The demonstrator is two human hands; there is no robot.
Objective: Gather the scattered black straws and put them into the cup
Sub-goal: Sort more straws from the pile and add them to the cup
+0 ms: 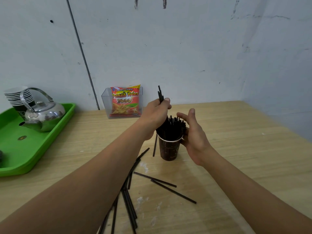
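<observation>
Above the cup's rim, at its 11 o'clock, my left hand (156,114) pinches a few black straws (160,94) upright, their ends poking out above the fingers. My right hand (194,132) sits at the cup's 3 o'clock, fingers spread and nearly straight, touching the bundle of straws (172,127) standing in the brown paper cup (169,149). Far left, a green tray (25,149) carries a steel kettle (43,114) and a stack of paper cups (18,97). Against the wall at 12 o'clock, a clear box (105,105) holds a French Fries snack packet (125,102). Loose straws (130,205) lie scattered on the wooden table (236,149) at the cup's 6 to 7 o'clock, nearer me than both hands; my left forearm hides some.
</observation>
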